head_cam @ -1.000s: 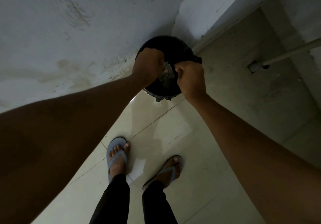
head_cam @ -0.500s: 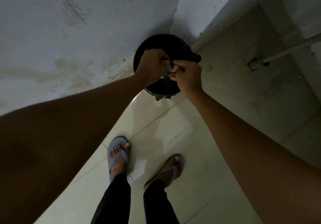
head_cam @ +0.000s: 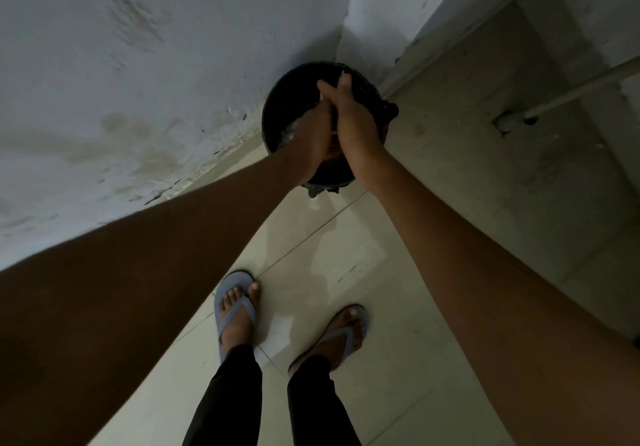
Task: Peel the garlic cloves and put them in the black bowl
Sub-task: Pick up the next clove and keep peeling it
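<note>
Left hand (head_cam: 313, 141) and right hand (head_cam: 356, 123) are pressing palm to palm, fingers straight, grasping nothing visible, above the round black bin (head_cam: 280, 113).

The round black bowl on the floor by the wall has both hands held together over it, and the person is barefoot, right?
Not quite. In the head view the person wears blue flip-flops, not bare feet. The rest holds: the left hand and right hand are pressed together over the round black bowl by the wall.

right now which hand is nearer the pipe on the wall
Right. The right hand is on the side of the black container toward the pipe; the left hand is pressed against it, farther away.
</note>
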